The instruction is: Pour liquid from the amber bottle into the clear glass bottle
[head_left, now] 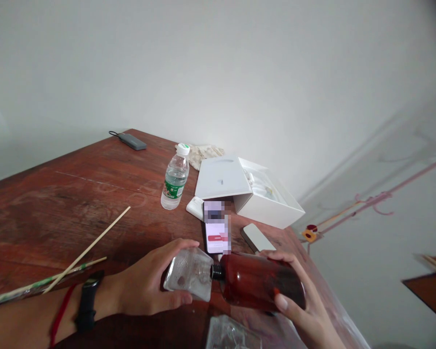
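Note:
My left hand [148, 277] grips a small clear square bottle [188, 274] lying on its side, with liquid inside. My right hand [294, 291] holds a large amber bottle [258, 281], also nearly level. The black neck of the amber bottle [217, 272] meets the mouth of the clear bottle, and the two are held end to end over a reddish wooden table [76, 213]. A black wristband [87, 300] and a red string circle my left wrist. A phone [216, 232] with a blurred screen lies just beyond my hands.
A water bottle [175, 177], an open white box [269, 194], and a pale cloth [199, 155] stand beyond the phone. Nearby are a white device [257, 237] and a grey power bank [132, 141]. Thin sticks [87, 249] lie left; a clear plastic piece [232, 334] lies near me.

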Motion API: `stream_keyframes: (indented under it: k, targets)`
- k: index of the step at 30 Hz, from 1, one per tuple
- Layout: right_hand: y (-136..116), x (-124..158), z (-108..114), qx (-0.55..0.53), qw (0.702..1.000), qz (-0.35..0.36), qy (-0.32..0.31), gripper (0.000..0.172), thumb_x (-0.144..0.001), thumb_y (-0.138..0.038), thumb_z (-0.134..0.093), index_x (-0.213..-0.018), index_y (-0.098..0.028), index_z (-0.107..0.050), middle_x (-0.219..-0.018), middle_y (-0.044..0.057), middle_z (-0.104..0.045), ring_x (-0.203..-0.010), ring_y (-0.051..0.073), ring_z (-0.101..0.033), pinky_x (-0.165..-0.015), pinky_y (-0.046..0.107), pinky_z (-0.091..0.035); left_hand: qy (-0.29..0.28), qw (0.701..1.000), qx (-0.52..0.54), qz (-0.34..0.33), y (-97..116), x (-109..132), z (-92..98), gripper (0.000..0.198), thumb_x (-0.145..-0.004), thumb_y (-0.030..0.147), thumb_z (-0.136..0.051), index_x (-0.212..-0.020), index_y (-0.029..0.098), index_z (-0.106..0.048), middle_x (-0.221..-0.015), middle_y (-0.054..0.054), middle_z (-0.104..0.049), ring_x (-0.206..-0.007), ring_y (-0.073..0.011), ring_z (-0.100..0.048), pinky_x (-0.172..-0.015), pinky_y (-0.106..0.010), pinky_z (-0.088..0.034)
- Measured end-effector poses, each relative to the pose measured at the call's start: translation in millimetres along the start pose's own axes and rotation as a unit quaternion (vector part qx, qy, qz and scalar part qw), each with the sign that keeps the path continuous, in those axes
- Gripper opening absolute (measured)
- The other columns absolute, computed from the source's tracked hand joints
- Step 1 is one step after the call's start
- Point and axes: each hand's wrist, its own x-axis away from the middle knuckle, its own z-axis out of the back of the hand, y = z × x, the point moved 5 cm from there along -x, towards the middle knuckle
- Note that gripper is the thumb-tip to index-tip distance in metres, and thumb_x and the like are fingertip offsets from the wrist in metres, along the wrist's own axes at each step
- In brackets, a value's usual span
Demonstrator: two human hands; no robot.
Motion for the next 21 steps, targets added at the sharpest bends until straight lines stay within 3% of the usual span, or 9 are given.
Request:
stream_keyframes:
  k: [8,15,21]
  targets:
    - [3.9,-0.8,5.5,0.008,1.0,0.012,-0.021,0.058,-0.086,-0.053,-0.087,-0.136,-0.032,-0.065,-0.143,0.014,-0.072,-0.128,0.039,-0.074,-0.104,0.045,-0.064,-0.003,1.0,0.007,0.0,-0.2,0.1,-1.7,0.079,-0.092,0.045,-0.082,-0.159,0.025,-0.044,-0.151,-0.014,-0.067,-0.129,-0.0358,-0.07,-0.116,-0.049,-0.054]
    - [-9.1,3.0,-4.6,-0.006,0.999,-0.027,0.039,0.064,-0.078,-0.064,-0.091,-0.129,-0.032,-0.068,-0.139,0.011,-0.072,-0.128,0.038,-0.072,-0.108,0.046,-0.061,-0.001,1.0,0.011,-0.002,0.5,1.2,-1.3,0.079,-0.092,0.048,-0.082,-0.158,0.024,-0.045,-0.149,-0.015,-0.068,-0.128,-0.0362,-0.071,-0.116,-0.051,-0.054]
    - [-13.4,3.6,-8.3,-0.024,0.998,-0.036,0.045,0.067,-0.076,-0.064,-0.093,-0.128,-0.031,-0.069,-0.138,0.013,-0.073,-0.127,0.04,-0.072,-0.106,0.049,-0.062,0.001,1.0,0.016,-0.014,-0.7,-0.3,-1.5,0.078,-0.092,0.045,-0.083,-0.157,0.026,-0.045,-0.15,-0.013,-0.068,-0.129,-0.0347,-0.07,-0.116,-0.048,-0.054]
